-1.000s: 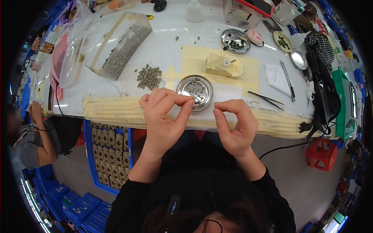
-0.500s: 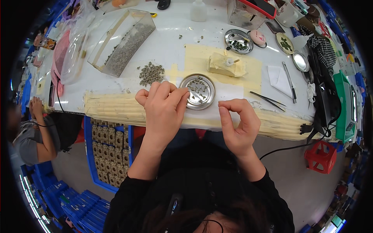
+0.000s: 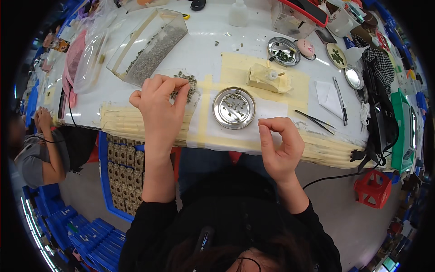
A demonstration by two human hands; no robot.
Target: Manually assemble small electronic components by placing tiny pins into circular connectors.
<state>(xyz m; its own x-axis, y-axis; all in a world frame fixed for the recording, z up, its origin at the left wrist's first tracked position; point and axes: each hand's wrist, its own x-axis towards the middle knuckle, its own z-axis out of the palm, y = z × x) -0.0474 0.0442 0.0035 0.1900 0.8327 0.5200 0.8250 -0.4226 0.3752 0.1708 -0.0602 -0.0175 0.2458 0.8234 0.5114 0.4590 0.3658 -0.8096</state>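
Note:
My left hand (image 3: 161,102) hangs over the edge of a pile of small grey-green pieces (image 3: 192,81). Its thumb and forefinger are pinched together, and whatever is between them is too small to make out. A round shiny metal dish (image 3: 216,119) stands to its right, with small greenish pieces (image 3: 235,105) scattered inside. Right of the dish, above the table's front edge, my right hand (image 3: 284,143) is curled with thumb and forefinger tips together; anything held there is not discernible.
Behind the pile lies a clear box (image 3: 118,54) of grey granules. A taped yellowish block (image 3: 267,78), black tweezers (image 3: 315,122), a pen (image 3: 340,99) and a second metal dish (image 3: 290,63) lie rightward. A co-worker's hand (image 3: 44,119) rests at the far left.
My left hand has moved left from the metal dish's rim to the pile, now partly covering it. My right hand has barely moved. The view has shifted slightly.

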